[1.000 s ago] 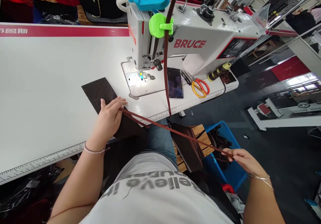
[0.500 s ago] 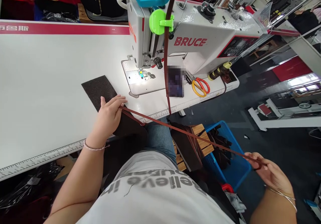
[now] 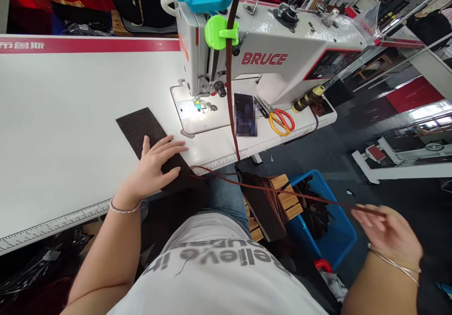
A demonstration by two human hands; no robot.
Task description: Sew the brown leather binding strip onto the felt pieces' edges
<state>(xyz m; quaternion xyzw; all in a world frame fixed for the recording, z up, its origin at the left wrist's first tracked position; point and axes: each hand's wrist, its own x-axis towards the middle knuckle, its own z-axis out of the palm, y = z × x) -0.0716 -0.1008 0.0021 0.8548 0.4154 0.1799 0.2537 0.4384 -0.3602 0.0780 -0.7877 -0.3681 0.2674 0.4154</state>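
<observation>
My left hand (image 3: 157, 164) lies flat with fingers spread on a dark brown fabric piece (image 3: 141, 124) at the front of the white sewing table (image 3: 70, 117). A thin brown strap (image 3: 282, 193) runs from the table edge out to my right hand (image 3: 384, 232), which is low on the right and blurred by motion. The strap's end sits at its fingertips; the fingers look loosely apart. Another length of brown strap (image 3: 230, 79) hangs down in front of the white BRUCE sewing machine (image 3: 268, 51).
Orange-handled scissors (image 3: 280, 121), a phone (image 3: 244, 115) and thread spools (image 3: 309, 99) lie on the machine bed. A blue bin (image 3: 332, 239) of dark straps and a wooden stool (image 3: 282, 197) stand by my right knee. Other workstations fill the right side.
My left hand let go of the strap and flattened on the fabric. The strap went slack, and my right hand moved further out to the right with its end.
</observation>
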